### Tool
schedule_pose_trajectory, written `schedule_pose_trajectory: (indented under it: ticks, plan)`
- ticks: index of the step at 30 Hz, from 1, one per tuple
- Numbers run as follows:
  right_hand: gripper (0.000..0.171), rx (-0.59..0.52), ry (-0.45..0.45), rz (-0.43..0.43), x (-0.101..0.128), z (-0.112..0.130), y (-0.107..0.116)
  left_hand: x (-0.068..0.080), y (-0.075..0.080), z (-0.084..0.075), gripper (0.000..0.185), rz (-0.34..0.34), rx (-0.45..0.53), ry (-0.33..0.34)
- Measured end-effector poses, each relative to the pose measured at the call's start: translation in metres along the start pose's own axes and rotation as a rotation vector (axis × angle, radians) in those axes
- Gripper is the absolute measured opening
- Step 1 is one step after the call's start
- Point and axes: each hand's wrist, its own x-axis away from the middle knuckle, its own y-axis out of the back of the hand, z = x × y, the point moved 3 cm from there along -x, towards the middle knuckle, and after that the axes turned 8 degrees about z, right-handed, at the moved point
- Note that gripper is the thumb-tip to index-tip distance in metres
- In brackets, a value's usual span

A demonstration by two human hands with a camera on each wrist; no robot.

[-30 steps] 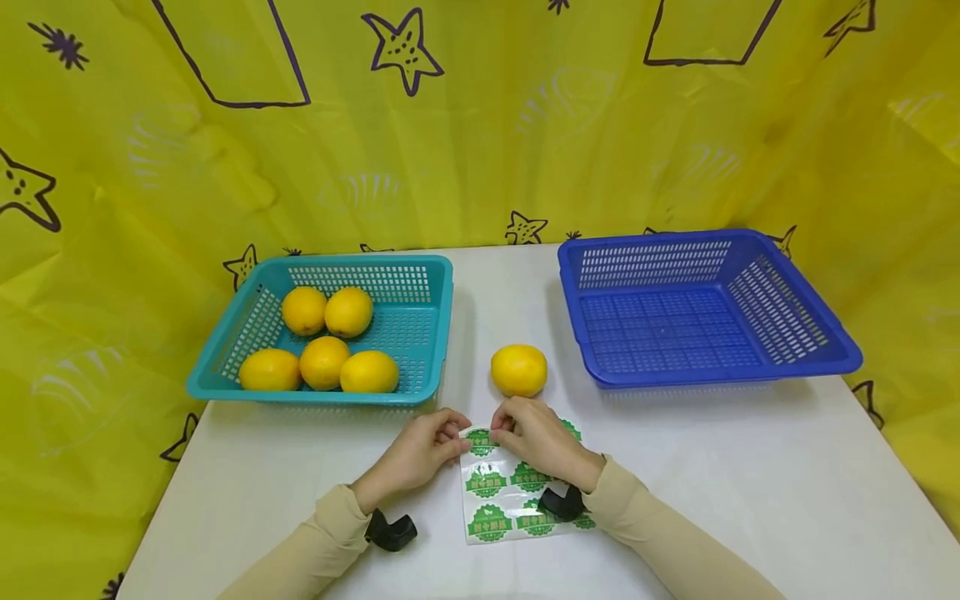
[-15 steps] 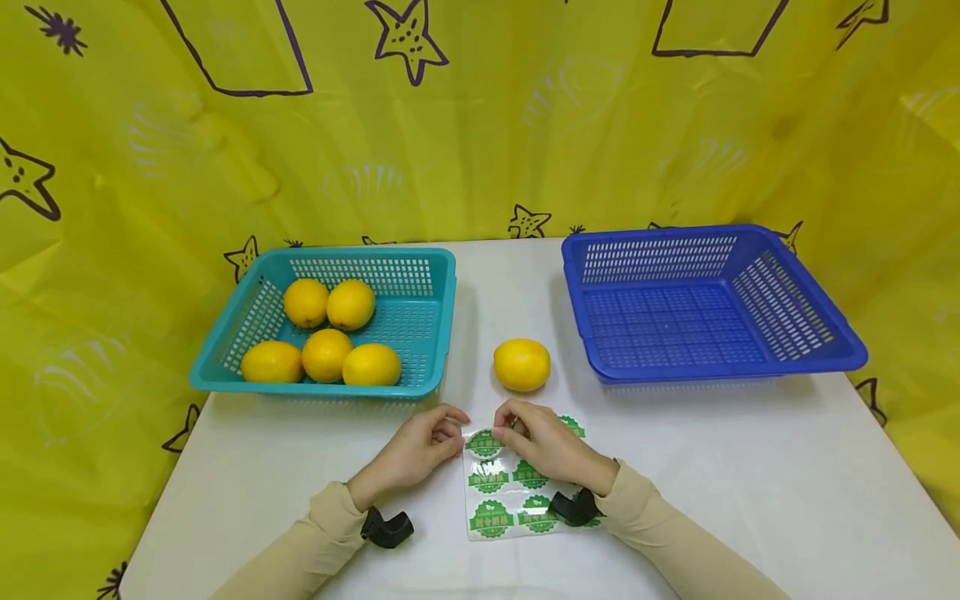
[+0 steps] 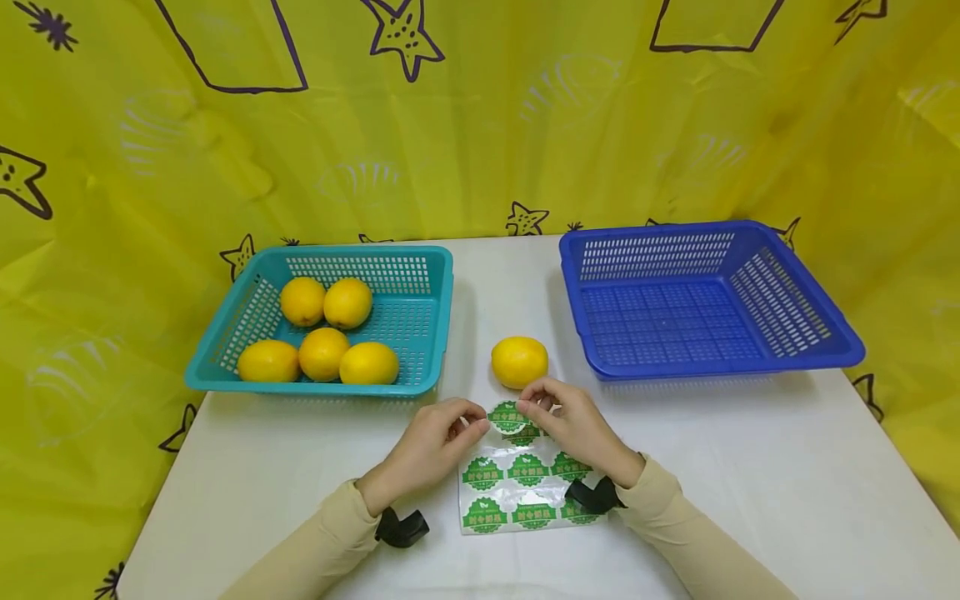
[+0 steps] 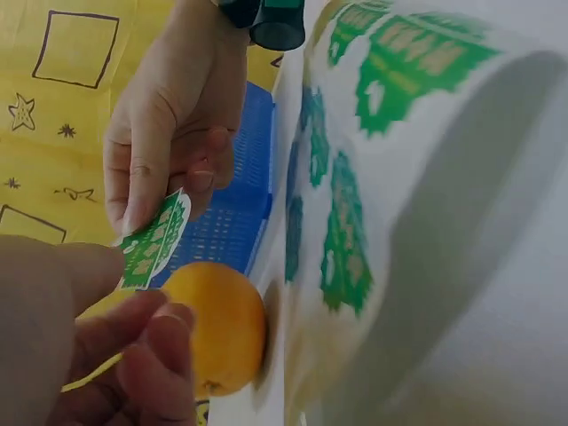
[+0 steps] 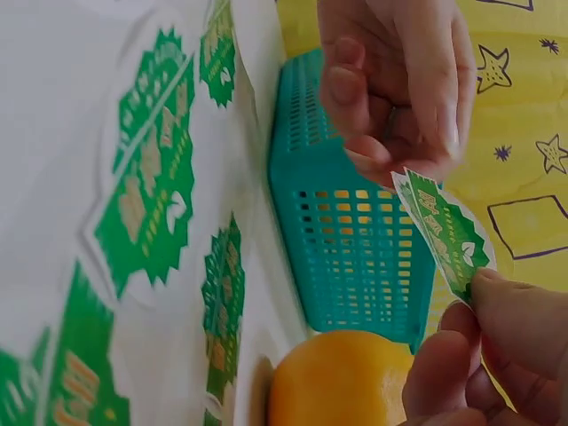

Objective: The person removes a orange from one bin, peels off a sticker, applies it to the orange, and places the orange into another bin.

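A round green sticker (image 3: 508,417) hangs just above the table, in front of a loose lemon (image 3: 519,362). My right hand (image 3: 531,406) pinches its right edge between thumb and forefinger (image 5: 444,355). My left hand (image 3: 474,421) has thumb and forefinger closed at its other edge (image 4: 124,306). Under both hands lies the glossy sticker sheet (image 3: 525,492) with several green stickers, its far end curled up off the table. In the left wrist view the sticker (image 4: 155,240) stands between both hands, with the lemon (image 4: 222,328) behind it.
A teal basket (image 3: 438,292) at left holds several lemons (image 3: 322,352). A blue basket (image 3: 825,354) stands at right with nothing in it. White table (image 3: 750,483); yellow star-printed cloth (image 3: 480,125) hangs behind and at both sides.
The sticker has come off the sheet's far left corner and risen toward the lemon with my right hand. The sheet's far end has lifted. My left hand moved slightly right.
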Motion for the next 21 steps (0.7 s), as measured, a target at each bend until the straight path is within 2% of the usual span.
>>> schedule_pose_trajectory:
  ticks: [5, 10, 16, 21]
  plan:
    - [0.013, -0.039, -0.022, -0.071, 0.002, -0.001, 0.009, -0.021, -0.001, -0.004, 0.006, -0.085, 0.065, -0.039]
    - [0.018, -0.096, -0.104, -0.152, 0.006, -0.004, 0.013, -0.036, 0.0, -0.006, 0.006, -0.163, 0.087, -0.039]
    - [0.025, -0.202, -0.233, -0.223, 0.003, -0.011, 0.013, -0.053, 0.0, -0.007, 0.009, -0.193, 0.117, 0.029]
    - [0.022, -0.171, -0.291, -0.296, -0.006, -0.011, 0.012, -0.067, -0.001, -0.005, 0.014, -0.249, 0.067, 0.079]
